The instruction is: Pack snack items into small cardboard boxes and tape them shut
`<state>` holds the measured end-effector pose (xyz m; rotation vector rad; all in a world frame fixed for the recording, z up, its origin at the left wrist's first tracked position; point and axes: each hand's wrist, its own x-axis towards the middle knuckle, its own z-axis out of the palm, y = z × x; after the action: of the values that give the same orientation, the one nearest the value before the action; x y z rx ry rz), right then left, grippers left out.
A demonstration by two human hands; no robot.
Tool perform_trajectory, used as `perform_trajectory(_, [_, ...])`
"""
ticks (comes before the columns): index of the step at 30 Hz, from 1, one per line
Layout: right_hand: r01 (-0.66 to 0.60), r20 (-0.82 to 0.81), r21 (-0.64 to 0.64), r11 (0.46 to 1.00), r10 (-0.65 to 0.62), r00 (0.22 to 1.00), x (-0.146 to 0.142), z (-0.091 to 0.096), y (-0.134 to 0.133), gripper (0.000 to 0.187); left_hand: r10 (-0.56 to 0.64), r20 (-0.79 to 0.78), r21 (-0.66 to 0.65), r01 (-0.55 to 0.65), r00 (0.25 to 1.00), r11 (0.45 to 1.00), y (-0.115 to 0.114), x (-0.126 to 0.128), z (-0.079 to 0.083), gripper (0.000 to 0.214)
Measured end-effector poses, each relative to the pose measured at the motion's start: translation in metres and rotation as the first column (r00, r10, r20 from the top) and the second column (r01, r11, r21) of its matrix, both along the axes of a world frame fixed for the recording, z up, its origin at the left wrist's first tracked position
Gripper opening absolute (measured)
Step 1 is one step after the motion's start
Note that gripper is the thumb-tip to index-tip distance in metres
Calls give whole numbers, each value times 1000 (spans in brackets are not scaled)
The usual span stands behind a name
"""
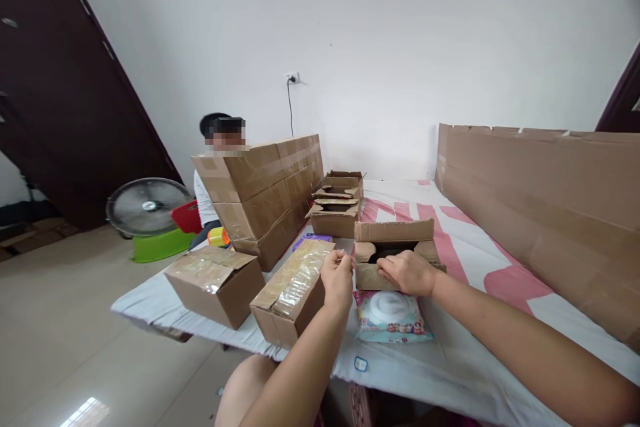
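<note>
An open cardboard box (395,233) stands on the cloth-covered table in front of me, its back flap raised and its inside dark. My right hand (407,272) grips the front edge of this box, fingers bent over into the opening. Just left of it, my left hand (338,277) is closed in a pinch; whatever it may hold is too small to make out. Beside that hand lies a taped cardboard box (295,287). A pack of wet wipes (393,320) with a white lid lies directly before the open box.
Another taped box (215,280) sits at the table's left edge, before stacked cartons (265,193). Several open boxes (335,213) line up behind. A long cardboard panel (540,213) borders the right side. A person (203,203) sits beyond the stack, near a fan (150,207).
</note>
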<state>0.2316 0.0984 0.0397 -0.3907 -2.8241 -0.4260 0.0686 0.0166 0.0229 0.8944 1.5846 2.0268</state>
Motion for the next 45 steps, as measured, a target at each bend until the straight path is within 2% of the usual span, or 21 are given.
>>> perform_trajectory(5, [30,-14,6,1000,-30,999,-3,2,-1,33,-48,102,120,36,994,992,4,0,13,9])
perform_trajectory(11, [45,-6,2,999,-44,999,-8,6,-2,35,-48,143,231,14,989,973,3,3,16,18])
perform_trajectory(14, [54,28,-10,998,-54,998,-11,3,-4,35,-79,73,277,56,994,959,-3,7,27,19])
perform_trajectory(18, [80,86,-41,996,-76,993,-11,-6,-9,30,-134,-63,358,148,989,922,-16,7,57,18])
perform_trajectory(19, [100,86,-48,994,-96,992,-11,-8,-9,29,-139,-112,354,171,984,919,-20,5,63,16])
perform_trajectory(21, [138,80,-62,988,-133,988,-10,-10,-9,28,-136,-262,217,196,955,956,-28,1,67,7])
perform_trajectory(23, [170,74,-77,982,-165,984,-9,-11,-7,28,-182,-413,-29,186,893,982,-36,0,57,8])
perform_trajectory(25, [201,69,-100,975,-195,978,-9,-11,-4,27,-280,-483,-241,181,830,953,-41,3,36,14])
perform_trajectory(27, [229,61,-123,966,-223,973,-10,-11,-3,26,-358,-497,-355,191,791,915,-44,10,12,17])
perform_trajectory(29, [244,53,-139,960,-238,970,-10,-10,-5,26,-373,-512,-427,148,774,892,-42,15,-6,17])
perform_trajectory(31, [246,38,-147,958,-243,969,-11,-7,-8,26,-339,-541,-454,72,770,888,-36,17,-12,14])
perform_trajectory(33, [241,19,-146,959,-241,970,-11,-4,-11,26,-294,-577,-459,-6,762,888,-29,16,-10,8])
perform_trajectory(37, [220,-14,-129,967,-223,975,-10,0,-15,28,-246,-638,-475,-120,730,872,-20,16,1,25])
perform_trajectory(40, [218,-30,-110,970,-222,975,-10,1,-16,30,-231,-678,-469,-169,697,867,-18,20,3,19])
perform_trajectory(45, [172,-25,-83,982,-175,984,-9,0,-14,33,-222,-761,-414,-194,609,889,-20,18,-5,14])
